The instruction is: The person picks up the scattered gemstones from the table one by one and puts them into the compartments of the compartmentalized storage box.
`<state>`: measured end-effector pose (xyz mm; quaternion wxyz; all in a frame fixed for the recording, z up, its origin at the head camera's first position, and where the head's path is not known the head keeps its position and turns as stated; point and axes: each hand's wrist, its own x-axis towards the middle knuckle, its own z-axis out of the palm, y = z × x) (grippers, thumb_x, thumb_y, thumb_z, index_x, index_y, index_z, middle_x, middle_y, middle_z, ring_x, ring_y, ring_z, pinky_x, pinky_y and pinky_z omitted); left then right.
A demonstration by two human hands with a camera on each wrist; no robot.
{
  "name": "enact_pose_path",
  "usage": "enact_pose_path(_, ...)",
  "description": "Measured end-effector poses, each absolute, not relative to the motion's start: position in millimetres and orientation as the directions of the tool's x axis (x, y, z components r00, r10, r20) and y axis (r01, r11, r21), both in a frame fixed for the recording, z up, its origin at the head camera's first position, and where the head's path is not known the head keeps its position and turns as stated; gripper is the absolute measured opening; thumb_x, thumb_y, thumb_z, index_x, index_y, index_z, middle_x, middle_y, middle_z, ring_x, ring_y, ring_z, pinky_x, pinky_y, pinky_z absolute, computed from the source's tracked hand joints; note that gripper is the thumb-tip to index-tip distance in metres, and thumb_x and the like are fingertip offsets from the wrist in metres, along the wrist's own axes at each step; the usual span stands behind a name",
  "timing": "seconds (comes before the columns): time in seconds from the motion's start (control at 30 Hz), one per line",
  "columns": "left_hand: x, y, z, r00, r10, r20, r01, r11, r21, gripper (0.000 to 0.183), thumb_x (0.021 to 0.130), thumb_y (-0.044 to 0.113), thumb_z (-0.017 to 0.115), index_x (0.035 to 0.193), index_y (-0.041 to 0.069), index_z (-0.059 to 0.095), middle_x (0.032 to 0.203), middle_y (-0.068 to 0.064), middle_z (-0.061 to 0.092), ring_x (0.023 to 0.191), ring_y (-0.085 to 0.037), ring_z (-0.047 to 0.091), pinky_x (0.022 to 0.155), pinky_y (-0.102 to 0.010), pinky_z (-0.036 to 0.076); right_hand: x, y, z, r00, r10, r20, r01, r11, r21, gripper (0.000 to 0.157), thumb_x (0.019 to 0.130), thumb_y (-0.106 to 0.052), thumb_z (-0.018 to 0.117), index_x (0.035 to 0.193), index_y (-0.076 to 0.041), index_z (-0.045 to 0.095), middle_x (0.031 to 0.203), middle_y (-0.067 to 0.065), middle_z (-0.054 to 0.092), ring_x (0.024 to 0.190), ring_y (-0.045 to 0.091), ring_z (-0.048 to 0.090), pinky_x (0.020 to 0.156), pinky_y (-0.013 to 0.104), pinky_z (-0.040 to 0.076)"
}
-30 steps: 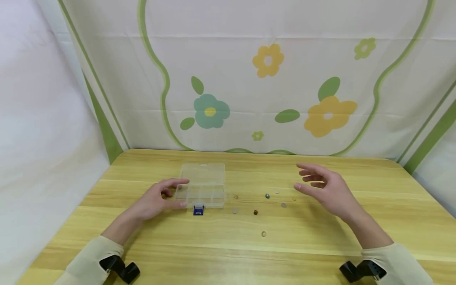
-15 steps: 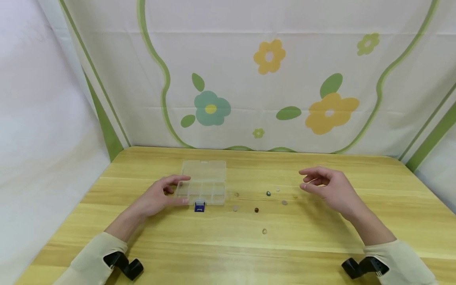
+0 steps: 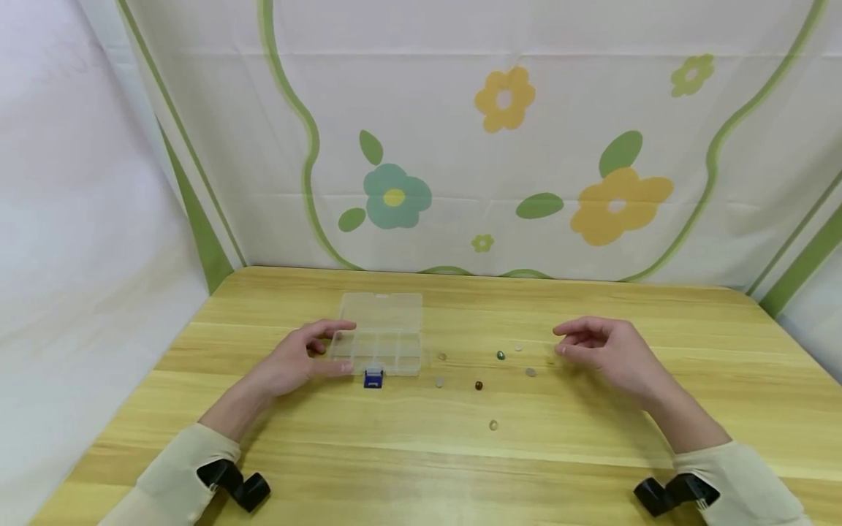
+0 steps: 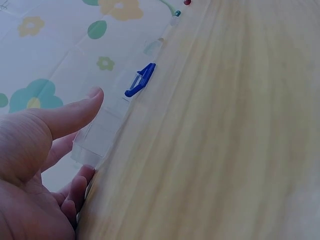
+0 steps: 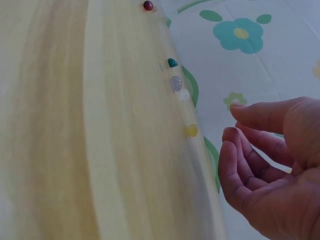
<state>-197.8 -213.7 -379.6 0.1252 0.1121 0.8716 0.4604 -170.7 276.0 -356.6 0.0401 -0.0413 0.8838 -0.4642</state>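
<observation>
A clear plastic compartment box (image 3: 388, 354) lies with its lid (image 3: 381, 310) folded back and a blue latch (image 3: 373, 378) at its front. Around the box's left end rests my left hand (image 3: 292, 361), thumb along the front and index finger over the back corner. In the left wrist view the thumb is straight. Over the table to the right hovers my right hand (image 3: 608, 354), thumb and index finger apart, nothing between them. A small yellow stone (image 5: 191, 130) lies nearest its fingertips. Left of it are a grey stone (image 3: 531, 372) and a dark green stone (image 3: 501, 356).
More small polished stones lie between box and right hand: a dark red-brown one (image 3: 479, 386), a clear one (image 3: 439, 382), and a yellowish one (image 3: 493, 425) nearer the front. The wooden table (image 3: 395, 475) ends at a flowered cloth (image 3: 454, 146) behind.
My right hand has lowered slightly, with thumb and fingers drawn closer together. The left hand stays at the box. The head view has tilted and shifted a little.
</observation>
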Motion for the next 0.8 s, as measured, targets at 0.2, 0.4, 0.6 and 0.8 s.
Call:
enact_pose_path(0.2, -198.4, -212.3, -379.5, -0.944, 0.308, -0.120, 0.074, 0.550, 0.832, 0.070, 0.090, 0.034, 0.086, 0.153, 0.024, 0.057, 0.152, -0.015, 0.051, 0.119, -0.030, 0.044, 0.091, -0.039, 0.038, -170.7, 276.8, -360.1, -0.990, -0.132, -0.058, -0.025, 0.550, -0.835, 0.043, 0.098, -0.022, 0.079, 0.134, 0.000, 0.068, 0.107, 0.008, 0.074, 0.091, 0.011, 0.071, 0.075, 0.027, 0.057)
enact_pose_path(0.4, -198.6, -212.6, -379.5, -0.945, 0.304, -0.122, 0.070, 0.549, 0.833, 0.070, 0.090, 0.034, 0.087, 0.153, 0.025, 0.057, 0.152, -0.015, 0.051, 0.119, -0.030, 0.044, 0.091, -0.039, 0.039, -172.0, 277.0, -360.9, -0.987, -0.144, -0.067, -0.025, 0.558, -0.829, 0.041, 0.098, -0.021, 0.078, 0.132, 0.001, 0.069, 0.107, 0.009, 0.074, 0.088, 0.012, 0.070, 0.072, 0.029, 0.058)
enact_pose_path(0.6, -198.2, -214.0, -380.5, -0.946, 0.300, -0.126, 0.062, 0.547, 0.835, 0.070, 0.090, 0.034, 0.087, 0.153, 0.025, 0.057, 0.151, -0.015, 0.050, 0.119, -0.030, 0.044, 0.091, -0.039, 0.038, -173.1, 275.7, -361.6, -0.982, -0.164, -0.095, -0.015, 0.565, -0.825, 0.040, 0.100, -0.019, 0.075, 0.132, 0.003, 0.068, 0.104, 0.009, 0.075, 0.085, 0.013, 0.070, 0.071, 0.029, 0.058)
enact_pose_path(0.8, -199.0, -214.3, -380.7, -0.945, 0.299, -0.131, 0.056, 0.543, 0.838, 0.070, 0.090, 0.034, 0.087, 0.152, 0.026, 0.057, 0.151, -0.014, 0.049, 0.119, -0.030, 0.043, 0.091, -0.039, 0.038, -173.2, 275.3, -365.3, -0.980, -0.172, -0.106, -0.012, 0.573, -0.820, 0.040, 0.100, -0.018, 0.075, 0.133, 0.004, 0.068, 0.103, 0.008, 0.076, 0.082, 0.012, 0.070, 0.069, 0.029, 0.057)
